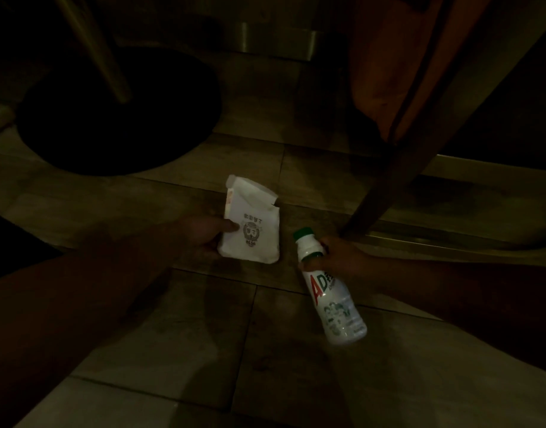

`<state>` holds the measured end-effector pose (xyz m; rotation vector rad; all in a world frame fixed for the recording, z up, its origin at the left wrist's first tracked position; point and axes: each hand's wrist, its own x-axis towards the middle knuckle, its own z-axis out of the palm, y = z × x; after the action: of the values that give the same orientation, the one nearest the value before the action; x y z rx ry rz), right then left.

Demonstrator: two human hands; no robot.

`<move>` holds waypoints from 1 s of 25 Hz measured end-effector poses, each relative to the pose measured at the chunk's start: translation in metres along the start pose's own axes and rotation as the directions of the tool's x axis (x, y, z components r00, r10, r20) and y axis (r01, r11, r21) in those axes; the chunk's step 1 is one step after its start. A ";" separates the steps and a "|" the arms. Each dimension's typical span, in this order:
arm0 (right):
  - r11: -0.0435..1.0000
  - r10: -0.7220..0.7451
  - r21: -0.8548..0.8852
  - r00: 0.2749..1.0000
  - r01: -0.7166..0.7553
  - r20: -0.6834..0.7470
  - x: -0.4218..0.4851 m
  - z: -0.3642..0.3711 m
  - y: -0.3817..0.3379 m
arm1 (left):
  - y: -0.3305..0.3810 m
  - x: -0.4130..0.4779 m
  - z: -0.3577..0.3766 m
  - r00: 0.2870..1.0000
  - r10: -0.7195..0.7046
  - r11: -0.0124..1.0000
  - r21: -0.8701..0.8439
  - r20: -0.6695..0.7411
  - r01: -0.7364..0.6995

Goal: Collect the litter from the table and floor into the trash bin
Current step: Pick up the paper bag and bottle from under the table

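Item 1 — white plastic drink bottle with green cap (330, 288): right hand (336, 257) closed round its neck, low over the tiled floor (185, 329); long axis runs cap-far, base-near, tilted slightly.

Item 2 — white printed paper bag (250, 223): left hand (203, 236) pinching its near edge, torn mouth pointing away.

Advice — keep both grips firm while rising clear of the wooden chair leg (386, 168); trash bin not in view.

The floor (185, 335) near the camera is bare tile with lots of room to move. A dark wooden leg (386, 168) slants down on the right, close beside the right hand (339, 254), and blocks that side. A big round black base (117, 118) with a thin post (92, 47) fills the far left. Between them the floor lies open.
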<state>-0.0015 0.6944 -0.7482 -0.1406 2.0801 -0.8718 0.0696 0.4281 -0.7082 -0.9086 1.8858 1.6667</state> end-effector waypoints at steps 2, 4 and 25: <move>1.000 -0.023 0.017 1.000 0.023 0.009 0.001 0.005 -0.002 | 0.003 0.000 -0.002 0.999 0.019 0.999 0.030 -0.028 -0.018; 0.999 -0.048 0.024 0.999 0.049 -0.010 0.003 0.010 -0.005 | 0.003 0.002 -0.004 0.998 0.029 0.999 0.035 -0.056 -0.027; 0.988 0.092 -0.121 0.994 -0.099 -0.065 -0.222 -0.003 -0.079 | 0.023 -0.233 0.023 0.953 -0.086 0.947 0.272 -0.289 0.168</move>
<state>0.1202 0.7240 -0.5482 -0.0810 2.1783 -0.6968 0.2086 0.4921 -0.5290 -1.1534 2.1313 1.1889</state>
